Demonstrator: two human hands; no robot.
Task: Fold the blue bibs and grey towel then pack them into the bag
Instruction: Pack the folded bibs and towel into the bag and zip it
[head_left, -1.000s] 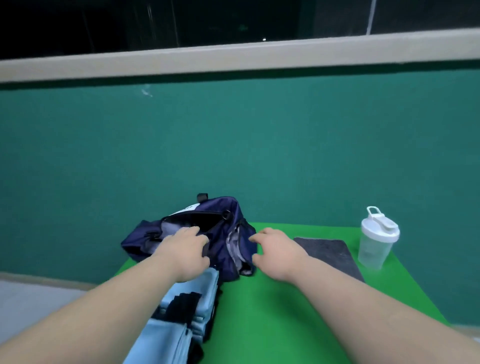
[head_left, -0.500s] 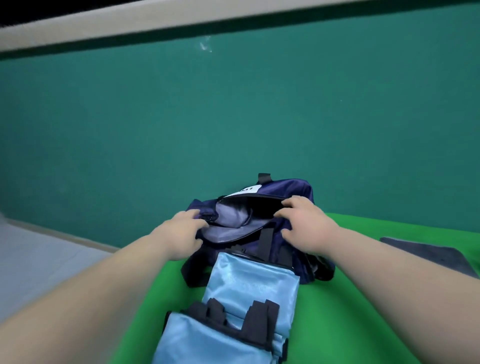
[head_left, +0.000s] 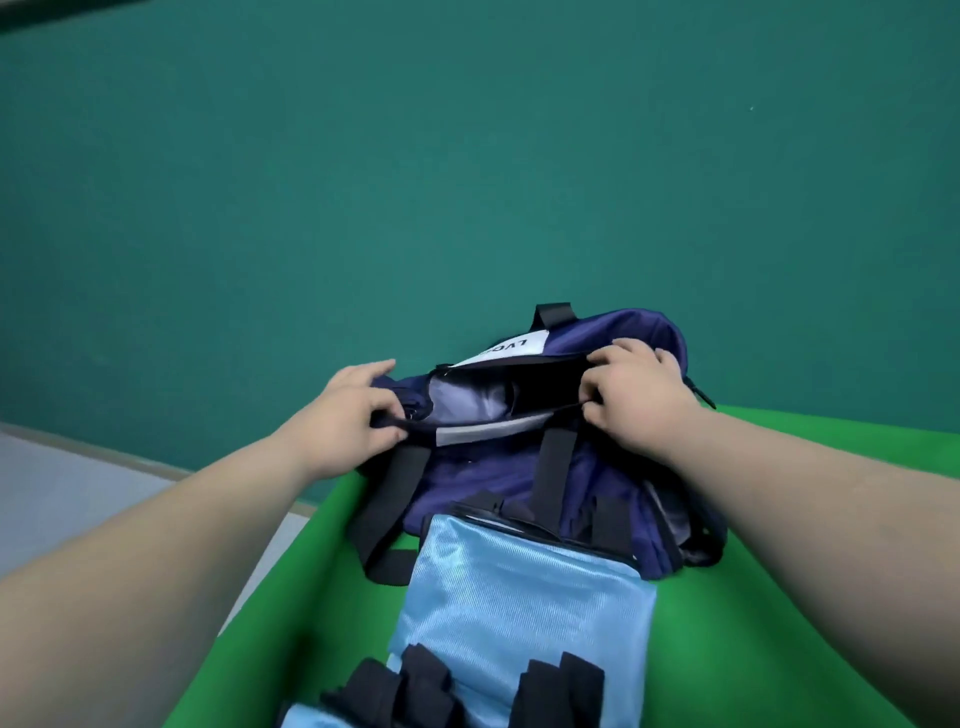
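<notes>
A navy duffel bag (head_left: 493, 483) with black straps and a white label lies on the green table (head_left: 810, 519), its top zipper gaping and grey lining showing. My left hand (head_left: 358, 410) grips the bag's left end at the opening. My right hand (head_left: 634, 400) pinches the rim at the right end of the opening. Light blue bibs (head_left: 519, 618) with black straps lie folded in a stack just in front of the bag. The grey towel is out of view.
A teal wall (head_left: 467, 182) rises directly behind the table. Grey floor (head_left: 78, 483) shows past the table's left edge. The table runs on to the right of the bag.
My head has tipped down and turned left, so the shaker bottle and grey towel left the view. Both hands moved apart to the two ends of the bag's opening, which now gapes wider.
</notes>
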